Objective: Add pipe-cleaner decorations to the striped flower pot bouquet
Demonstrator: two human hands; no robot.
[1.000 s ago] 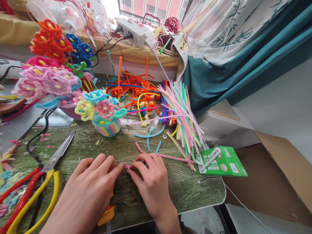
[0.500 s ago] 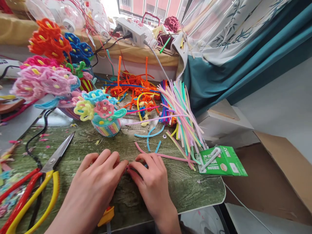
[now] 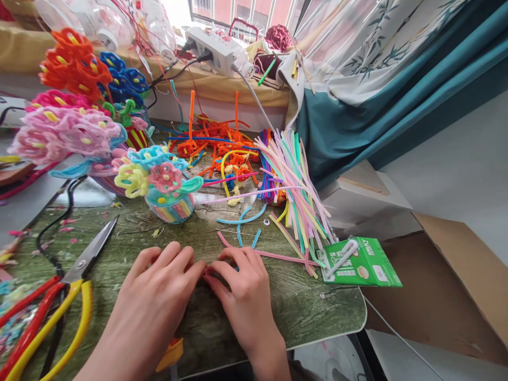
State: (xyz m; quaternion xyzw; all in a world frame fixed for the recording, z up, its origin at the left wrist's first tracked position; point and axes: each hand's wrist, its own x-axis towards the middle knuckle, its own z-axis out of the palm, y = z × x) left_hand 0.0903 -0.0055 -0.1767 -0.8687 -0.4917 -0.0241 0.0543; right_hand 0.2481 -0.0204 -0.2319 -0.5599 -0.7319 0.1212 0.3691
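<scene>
My left hand (image 3: pixel 162 291) and my right hand (image 3: pixel 242 291) meet over the front of the table, fingertips pinched together. Whatever sits between them is hidden by the fingers; only a tiny dark speck shows. Just beyond the right hand lie short blue pipe cleaners (image 3: pixel 238 228) and a long pink pipe cleaner (image 3: pixel 283 257). A small pot of pipe-cleaner flowers (image 3: pixel 170 207) stands past the left hand. Partly under the left wrist is an orange-yellow object (image 3: pixel 170 353) that I cannot make out.
Scissors (image 3: pixel 81 264) with red and yellow handles lie open at left. A bundle of pastel pipe cleaners (image 3: pixel 296 190) leans beside a green packet (image 3: pixel 361 262) at the table's right edge. Orange pipe-cleaner pieces (image 3: pixel 214 137) are heaped at the back; an open cardboard box (image 3: pixel 436 286) is at right.
The view has shifted slightly, so things on the table sit a little further left. Both hands keep their pinched pose, fingertips still together.
</scene>
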